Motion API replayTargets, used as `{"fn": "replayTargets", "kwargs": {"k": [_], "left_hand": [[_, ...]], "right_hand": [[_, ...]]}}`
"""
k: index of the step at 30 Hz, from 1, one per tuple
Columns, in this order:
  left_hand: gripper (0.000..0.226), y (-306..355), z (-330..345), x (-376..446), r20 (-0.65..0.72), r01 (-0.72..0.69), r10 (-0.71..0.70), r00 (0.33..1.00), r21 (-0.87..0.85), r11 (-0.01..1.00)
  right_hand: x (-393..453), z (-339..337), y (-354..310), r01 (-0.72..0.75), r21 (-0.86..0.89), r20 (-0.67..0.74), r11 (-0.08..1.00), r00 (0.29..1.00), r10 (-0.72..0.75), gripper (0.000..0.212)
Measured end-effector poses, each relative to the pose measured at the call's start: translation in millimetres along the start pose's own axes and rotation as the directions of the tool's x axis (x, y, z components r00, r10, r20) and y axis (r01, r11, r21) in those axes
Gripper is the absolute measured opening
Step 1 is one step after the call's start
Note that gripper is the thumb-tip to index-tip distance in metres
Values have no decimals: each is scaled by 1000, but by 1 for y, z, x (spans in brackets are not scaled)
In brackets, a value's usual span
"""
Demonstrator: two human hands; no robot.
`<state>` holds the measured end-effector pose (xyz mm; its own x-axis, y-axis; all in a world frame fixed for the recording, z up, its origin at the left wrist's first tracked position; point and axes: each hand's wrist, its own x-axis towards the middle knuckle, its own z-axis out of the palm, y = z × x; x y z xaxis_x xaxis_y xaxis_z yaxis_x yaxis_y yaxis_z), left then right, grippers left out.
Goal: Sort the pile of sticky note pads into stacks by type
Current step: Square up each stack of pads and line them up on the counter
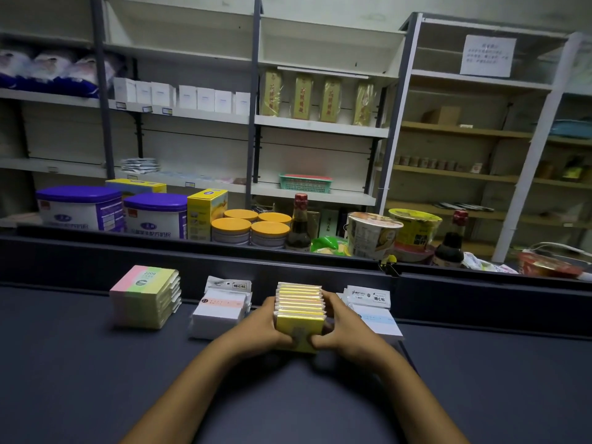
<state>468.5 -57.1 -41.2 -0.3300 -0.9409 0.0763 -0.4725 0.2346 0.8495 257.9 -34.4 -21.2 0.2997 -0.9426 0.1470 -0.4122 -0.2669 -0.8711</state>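
Note:
A row of several yellow sticky note pads [299, 307] stands on edge in the middle of the dark counter [80, 379]. My left hand [261, 328] grips its left side and my right hand [341, 328] grips its right side, thumbs on the front pad. To the left lies a stack of white pads with an orange band [221, 310]. Further left sits a stack of pink, green and yellow pads [145, 298]. A stack of white pads with a blue band [373, 312] lies at the right, partly hidden by my right hand.
A raised dark ledge [192, 251] runs behind the stacks. Beyond it stand purple-lidded tubs [80, 206], yellow boxes [206, 213], orange-lidded cans [250, 230], sauce bottles [299, 224] and noodle cups [371, 233]. Shelving fills the background.

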Motion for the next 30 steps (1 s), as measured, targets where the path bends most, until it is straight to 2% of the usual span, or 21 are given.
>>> {"fn": "replayTargets", "kwargs": {"k": [2, 7, 10, 13, 15, 17, 19, 21, 24, 30], "left_hand": [[85, 1, -1, 0, -21, -6, 5, 1000, -36, 999], [75, 2, 5, -2, -6, -54, 54, 999, 8, 999], [74, 3, 3, -2, -33, -42, 40, 999, -37, 998], [60, 8, 1, -3, -40, -5, -4, 999, -197, 980], [49, 17, -1, -6, -89, -4, -22, 996, -290, 957], [46, 24, -3, -8, -156, -32, -18, 988, -310, 950], [57, 31, -4, -12, -249, -33, -29, 968, -245, 969], [60, 33, -4, -13, -329, 8, -54, 943, -139, 990], [67, 31, -2, -11, -364, 109, -104, 925, -6, 994], [82, 30, 4, -9, -374, 241, -192, 908, 90, 966]], "right_hand": [[2, 3, 3, 10, 35, -27, 999, 1000, -9, 85], [3, 10, 10, -14, 7, 47, 1000, 999, 14, 88], [5, 9, 9, -8, 18, 7, 1000, 1000, 8, 84], [8, 6, 6, 14, 99, -57, 995, 998, -9, 65], [11, 5, 2, 29, 176, -87, 984, 996, -14, 45], [13, 5, -1, 28, 222, -121, 975, 993, -1, 23], [14, 9, -4, -12, 267, -153, 964, 987, 55, 12], [16, 12, -5, -87, 294, -173, 952, 975, 142, 21], [16, 12, -4, -206, 318, -138, 925, 956, 261, 39], [19, 16, 1, -315, 299, -74, 901, 934, 351, 52]]}}
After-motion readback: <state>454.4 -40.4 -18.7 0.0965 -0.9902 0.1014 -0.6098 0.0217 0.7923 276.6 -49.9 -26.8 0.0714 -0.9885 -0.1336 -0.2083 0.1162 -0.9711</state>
